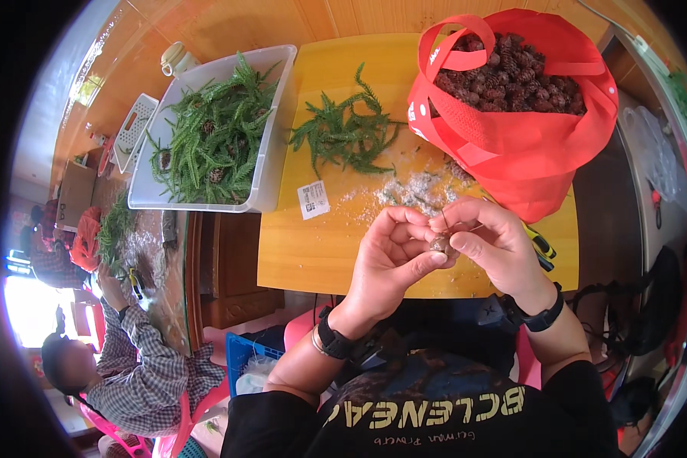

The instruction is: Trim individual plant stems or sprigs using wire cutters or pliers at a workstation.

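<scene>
Over the front of the yellow table, my left hand (393,256) pinches a small brown pine cone (440,243) between thumb and fingers. My right hand (500,246) closes from the other side, with its thumb and fingertips at the cone and at a thin wire (475,227) rising from it. The fingers partly hide the cone. Just beyond my hands lies a scatter of white flakes (418,189). Green artificial pine sprigs (347,130) rest farther back on the table.
A red fabric bag (527,164) full of pine cones (511,76) stands at the back right. Yellow-and-black tool handles (540,243) lie beside my right hand. At left is a clear plastic bin (271,172) of greenery, near a white label (313,199). Another person (141,366) sits at far left.
</scene>
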Demonstrator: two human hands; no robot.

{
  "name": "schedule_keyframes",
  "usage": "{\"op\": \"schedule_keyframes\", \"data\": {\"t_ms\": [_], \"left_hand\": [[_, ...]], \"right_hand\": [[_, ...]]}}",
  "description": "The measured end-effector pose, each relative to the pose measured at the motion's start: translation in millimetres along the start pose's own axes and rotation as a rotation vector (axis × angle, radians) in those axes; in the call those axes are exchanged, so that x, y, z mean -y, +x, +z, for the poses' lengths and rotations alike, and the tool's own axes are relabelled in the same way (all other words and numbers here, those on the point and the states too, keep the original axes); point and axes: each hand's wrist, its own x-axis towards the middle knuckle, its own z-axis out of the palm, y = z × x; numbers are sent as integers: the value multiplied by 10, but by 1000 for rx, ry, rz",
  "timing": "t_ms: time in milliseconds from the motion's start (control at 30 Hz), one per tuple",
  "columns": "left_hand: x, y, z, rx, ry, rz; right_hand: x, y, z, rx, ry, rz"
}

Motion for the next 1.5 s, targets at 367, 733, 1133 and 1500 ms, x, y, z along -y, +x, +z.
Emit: {"op": "schedule_keyframes", "data": {"t_ms": [367, 733, 1133, 1500], "left_hand": [[-42, 97, 8, 5, -57, -19], [-556, 428, -353, -105, 1151, 56], [-442, 1282, -739, -121, 2189, 149], [-551, 1374, -1044, -137, 1750, 289]], "right_hand": [[-54, 85, -4, 40, 19, -168], [-218, 21, -140, -73, -12, -115], [-352, 38, -167, -30, -62, 57], [-368, 32, -170, -16, -11, 27]]}}
